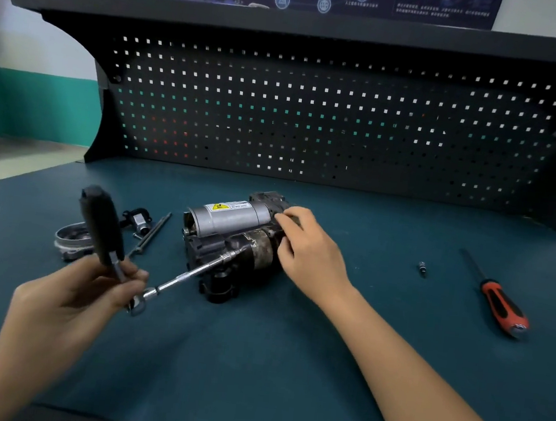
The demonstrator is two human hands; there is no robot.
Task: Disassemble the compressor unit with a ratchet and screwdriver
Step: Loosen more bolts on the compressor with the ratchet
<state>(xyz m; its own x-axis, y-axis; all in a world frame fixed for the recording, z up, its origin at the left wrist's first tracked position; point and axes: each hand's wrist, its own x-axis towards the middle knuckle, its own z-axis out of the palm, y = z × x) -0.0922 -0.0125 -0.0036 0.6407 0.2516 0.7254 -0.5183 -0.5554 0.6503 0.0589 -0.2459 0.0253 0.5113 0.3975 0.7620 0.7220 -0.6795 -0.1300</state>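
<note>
The compressor unit, a grey cylinder with a yellow warning label on a dark grimy body, lies in the middle of the blue mat. My left hand grips the ratchet near its head, black handle pointing up. The ratchet's long extension bar runs from its head to the unit's front side. My right hand holds the unit's right end, fingers curled over it. A red and black screwdriver lies on the mat at the right, apart from both hands.
Removed parts lie left of the unit: a metal band clamp, a small black bracket and a thin rod. A small bit lies near the screwdriver. A black pegboard rises behind the bench.
</note>
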